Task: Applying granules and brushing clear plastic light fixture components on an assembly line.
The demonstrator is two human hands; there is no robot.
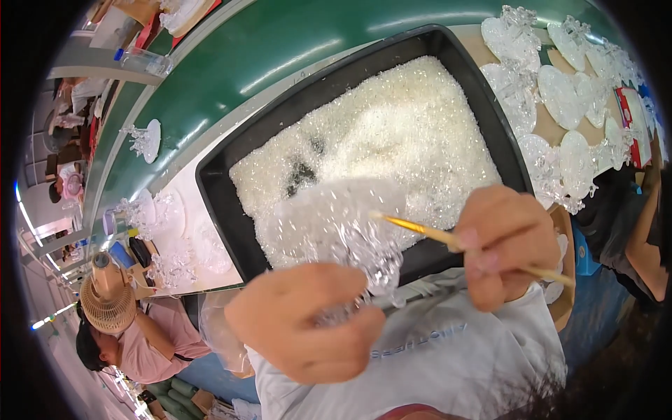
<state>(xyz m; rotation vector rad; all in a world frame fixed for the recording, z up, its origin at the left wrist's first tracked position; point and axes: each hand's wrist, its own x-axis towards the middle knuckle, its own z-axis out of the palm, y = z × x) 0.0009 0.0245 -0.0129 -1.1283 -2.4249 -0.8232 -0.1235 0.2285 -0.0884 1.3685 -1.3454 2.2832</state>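
In my left hand [308, 322], fingers closed, is a clear plastic piece with a round, flat base [325, 210] and branching clear figures at its lower side. It is tilted over a black tray [514, 157] of white, sparkling granules [427, 119]. My right hand [504, 241] pinches a thin paintbrush [413, 227] with a wooden handle and a gold ferrule. The brush tip is at the right part of the round base; whether it touches I cannot tell. A dark patch of tray bottom [301, 176] shows through the granules.
Several similar clear pieces [560, 98] stand at the right, and more [164, 217] at the left. One piece [147, 141] sits on the green table [210, 91]. A plastic bottle [145, 63] lies far left. A person in pink [168, 339] sits near a fan [108, 304]; another person's arm [647, 238] is at right.
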